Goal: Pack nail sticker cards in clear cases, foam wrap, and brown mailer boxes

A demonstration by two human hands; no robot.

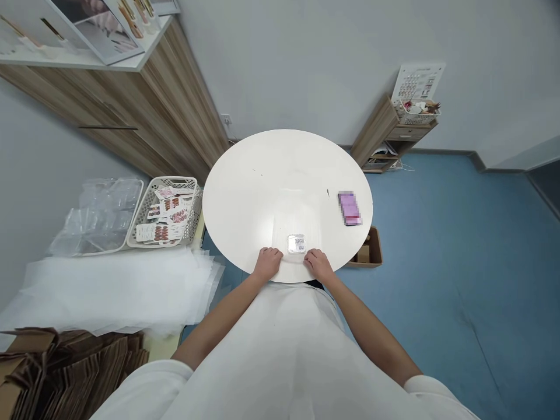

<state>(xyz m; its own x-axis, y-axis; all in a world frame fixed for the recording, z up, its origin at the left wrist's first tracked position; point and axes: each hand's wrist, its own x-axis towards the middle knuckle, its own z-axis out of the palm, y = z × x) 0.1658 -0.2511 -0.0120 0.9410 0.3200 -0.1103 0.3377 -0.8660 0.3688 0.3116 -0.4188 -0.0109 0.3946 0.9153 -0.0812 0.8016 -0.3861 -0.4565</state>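
A small clear plastic case [296,244] with a patterned card or nails inside lies flat on the round white table [245,175], close to its front edge. Beneath the case is a thin translucent sheet [286,213], hard to make out against the white top. Its near edge is pinched on the left by the closed fingers of my left hand [268,263]. My right hand [318,265], also closed, grips the same edge on the right. Neither hand touches the case, which sits between and just beyond them. The fingertips are partly hidden.
On my left are a white basket [192,227] of printed nail cards, a tray of clear plastic cases [105,216], stacked translucent sheets [109,291] and folded cardboard [79,373]. A purple blurred object [349,208] lies on the table's right. Below stands a cardboard box [374,248].
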